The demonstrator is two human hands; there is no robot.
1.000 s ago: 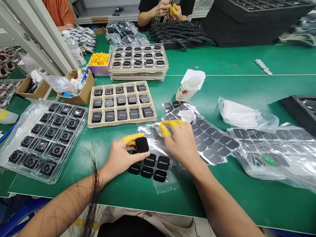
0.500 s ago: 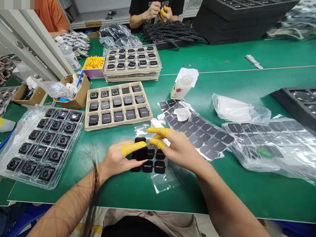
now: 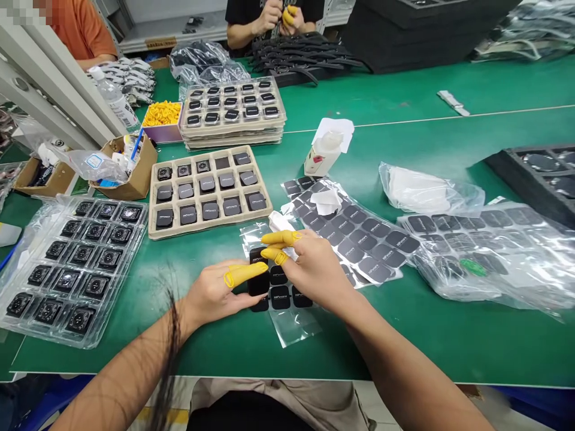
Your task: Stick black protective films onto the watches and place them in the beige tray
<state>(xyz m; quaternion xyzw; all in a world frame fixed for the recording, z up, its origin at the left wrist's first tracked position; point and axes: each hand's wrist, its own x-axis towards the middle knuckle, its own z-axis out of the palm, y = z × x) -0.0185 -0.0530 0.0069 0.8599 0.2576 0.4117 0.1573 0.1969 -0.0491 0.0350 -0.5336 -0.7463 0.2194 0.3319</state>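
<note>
The left hand [image 3: 218, 293] is closed on a black square case [image 3: 258, 285]: its yellow-covered fingers [image 3: 245, 273] are laid along the upper face, and the thumb is placed at the lower edge. The case is held above the near part of the green counter [image 3: 449, 335], with its dark face turned toward the camera. The right hand [image 3: 314, 266] is positioned at the upper right of the case. A white wipe [image 3: 279, 222] is held in it and is seen behind and between two yellow-covered fingers; whether the case is touched by them cannot be told.

Beneath the hands, black labelled squares [image 3: 280, 297] are arranged in rows by a clear film [image 3: 294, 329], partly hidden.

To the right, overlapping label sheets [image 3: 359, 245] are spread, with a crumpled white piece [image 3: 327, 202] laid on top. A carton [image 3: 317, 158] is stood behind them. Farther right, a bag of white sheets [image 3: 417, 188] is placed.

Beyond the left hand, a beige tray [image 3: 211, 225] is filled with cases, mostly labelled. At far left, a clear tray [image 3: 49, 335] is loaded with watch bodies. Stacked trays [image 3: 233, 136] and a box of yellow finger covers [image 3: 162, 114] are set behind. Across the counter, a small item is handled by a co-worker [image 3: 272, 24].
</note>
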